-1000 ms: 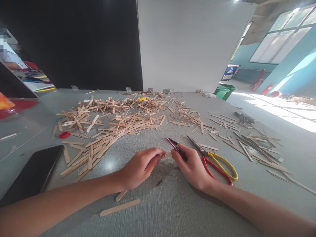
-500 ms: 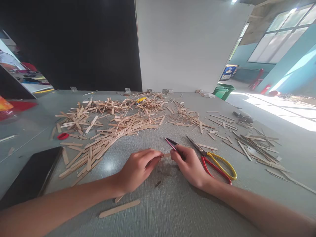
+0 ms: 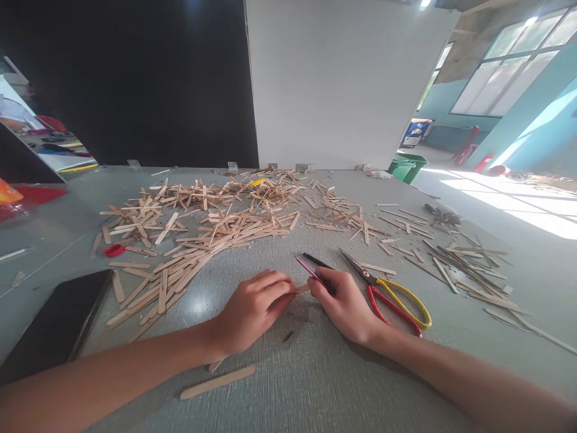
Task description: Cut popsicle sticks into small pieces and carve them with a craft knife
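My left hand (image 3: 259, 308) is closed, its fingertips pinching one end of a short wooden craft stick (image 3: 303, 288). The stick's other end reaches the fingers of my right hand (image 3: 346, 308). That hand is closed round a slim pink pen-like tool (image 3: 307, 267), which points up and to the left; its exact kind is unclear. Just beyond it, a thin black pen-like thing (image 3: 314, 260) runs partly behind my right hand. Scissors (image 3: 370, 278) with one red and one yellow handle lie right of that hand. Another craft stick (image 3: 219, 382) lies below my left forearm.
A loose heap of craft sticks (image 3: 243, 228) spreads across the table (image 3: 324, 379). Thin wood strips (image 3: 469, 270) lie at right. A black phone-like slab (image 3: 58, 319) and a red ring (image 3: 114, 250) are at left. Black and white panels (image 3: 351, 84) stand behind.
The tip of the pink tool has swung slightly left and down, apart from the black thing. The short stick has dipped a little. Both hands keep their grip.
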A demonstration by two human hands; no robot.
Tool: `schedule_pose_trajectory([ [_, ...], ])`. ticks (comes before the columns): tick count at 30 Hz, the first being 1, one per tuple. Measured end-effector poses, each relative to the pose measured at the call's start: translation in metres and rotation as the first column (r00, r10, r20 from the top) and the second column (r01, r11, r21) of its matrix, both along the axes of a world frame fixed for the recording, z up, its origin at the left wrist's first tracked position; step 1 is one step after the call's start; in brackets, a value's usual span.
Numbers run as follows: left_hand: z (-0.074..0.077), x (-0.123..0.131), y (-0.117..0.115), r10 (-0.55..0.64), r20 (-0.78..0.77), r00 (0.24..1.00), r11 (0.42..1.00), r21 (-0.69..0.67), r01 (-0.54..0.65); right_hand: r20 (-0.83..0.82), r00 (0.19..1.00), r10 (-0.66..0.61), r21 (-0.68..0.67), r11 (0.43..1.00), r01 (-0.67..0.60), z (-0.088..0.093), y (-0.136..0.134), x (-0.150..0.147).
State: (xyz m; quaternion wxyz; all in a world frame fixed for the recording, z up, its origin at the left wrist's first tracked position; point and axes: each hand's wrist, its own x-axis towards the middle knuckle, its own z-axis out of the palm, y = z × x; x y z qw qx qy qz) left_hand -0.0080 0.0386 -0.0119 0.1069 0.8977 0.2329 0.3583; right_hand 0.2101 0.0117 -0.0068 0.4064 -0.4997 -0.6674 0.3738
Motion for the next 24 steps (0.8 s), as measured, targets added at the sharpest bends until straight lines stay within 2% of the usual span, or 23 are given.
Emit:
schedule_pose_trajectory([
  [13,-0.0037,-0.0022,-0.0015,-0.006,0.064,0.998,1.000,0.023,0.005,0.026,0.999,0.025,-0.004,1.000,-0.025,0.0025,-0.0015,-0.0009],
  [24,-0.0081,-0.0032,0.0011,-0.003,0.058,0.998,1.000,-0.012,0.004,0.025,0.999,0.048,-0.004,0.999,-0.048,0.0029,-0.0022,-0.0008],
])
